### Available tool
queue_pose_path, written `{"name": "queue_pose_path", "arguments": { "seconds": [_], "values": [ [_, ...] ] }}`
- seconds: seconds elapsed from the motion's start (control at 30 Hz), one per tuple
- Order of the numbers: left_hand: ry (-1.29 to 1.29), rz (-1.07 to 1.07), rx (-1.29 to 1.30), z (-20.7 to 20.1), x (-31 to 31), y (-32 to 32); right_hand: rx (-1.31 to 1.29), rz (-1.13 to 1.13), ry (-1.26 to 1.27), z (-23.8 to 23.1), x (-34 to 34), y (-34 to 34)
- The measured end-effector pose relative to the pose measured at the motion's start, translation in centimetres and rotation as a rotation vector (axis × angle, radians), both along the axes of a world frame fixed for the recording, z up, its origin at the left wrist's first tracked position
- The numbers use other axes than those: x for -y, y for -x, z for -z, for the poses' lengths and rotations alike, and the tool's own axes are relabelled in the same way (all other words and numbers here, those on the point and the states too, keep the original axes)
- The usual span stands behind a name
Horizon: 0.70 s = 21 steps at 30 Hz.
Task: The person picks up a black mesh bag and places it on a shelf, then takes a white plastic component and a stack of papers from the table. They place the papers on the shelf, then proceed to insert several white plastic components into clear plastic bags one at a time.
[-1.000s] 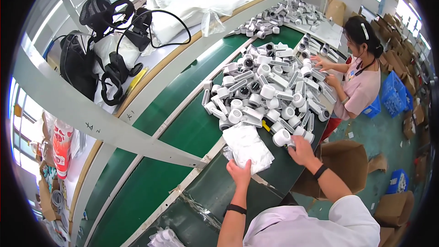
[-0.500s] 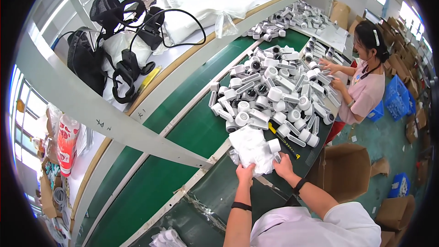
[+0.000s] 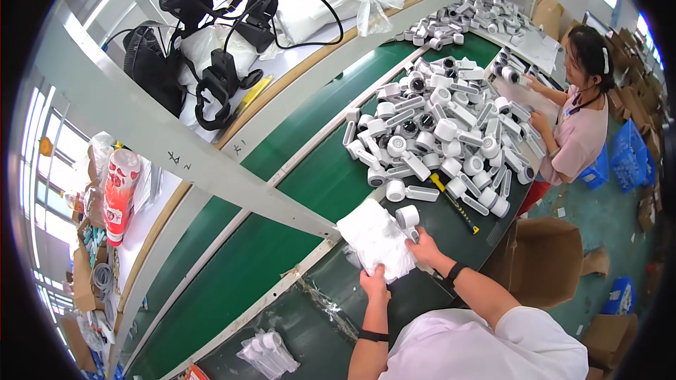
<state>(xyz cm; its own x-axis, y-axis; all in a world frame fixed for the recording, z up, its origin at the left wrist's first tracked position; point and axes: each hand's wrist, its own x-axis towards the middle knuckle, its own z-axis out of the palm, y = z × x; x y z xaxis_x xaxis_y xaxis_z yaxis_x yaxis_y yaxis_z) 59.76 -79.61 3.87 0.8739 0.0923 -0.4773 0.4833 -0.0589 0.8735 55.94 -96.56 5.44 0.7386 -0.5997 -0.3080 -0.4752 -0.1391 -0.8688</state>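
Note:
A stack of thin white plastic bags (image 3: 377, 236) is in my left hand (image 3: 374, 283), which grips its near edge with the thumb on top. My right hand (image 3: 424, 248) is closed round the handle of a white handheld device (image 3: 407, 217) with a round head, possibly a small fan. The device's head is at the right edge of the bags, and the right fingers are partly hidden beneath. Just beyond is a large pile of similar white and grey devices (image 3: 443, 127). A yellow-and-black utility knife (image 3: 454, 203) lies beside the pile.
Clear-bagged white pieces (image 3: 269, 353) lie on the dark bench at the lower left. A slanted white metal post (image 3: 211, 169) and a loaded shelf (image 3: 303, 49) stand left. At right are a co-worker (image 3: 581, 112) handling devices and an open cardboard box (image 3: 549, 260).
My hands, the bags and the held device have shifted left and away from the pile. The device's head is more upright above my right hand. The co-worker's hands have moved along the pile's edge.

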Motion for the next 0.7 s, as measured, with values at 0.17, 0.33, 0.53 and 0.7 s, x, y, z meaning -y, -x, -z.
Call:
{"name": "queue_pose_path", "arguments": {
  "seconds": [0.17,0.33,0.53,0.7],
  "values": [
    [-0.502,-0.019,0.664,-4.5,-0.5,1.8,-0.046,0.071,0.157,-2.3,0.0,0.9],
    [-0.77,0.846,1.017,-5.9,-1.1,2.3,0.007,0.074,0.187,-3.6,-0.4,3.1],
    [-0.838,0.887,0.989,-3.6,-2.0,1.8,0.054,0.015,0.108,-4.4,-1.2,5.4],
    [-0.696,0.86,0.968,-3.1,-3.1,1.1,0.067,0.024,0.084,-5.5,-2.1,6.4]
  ]
}}
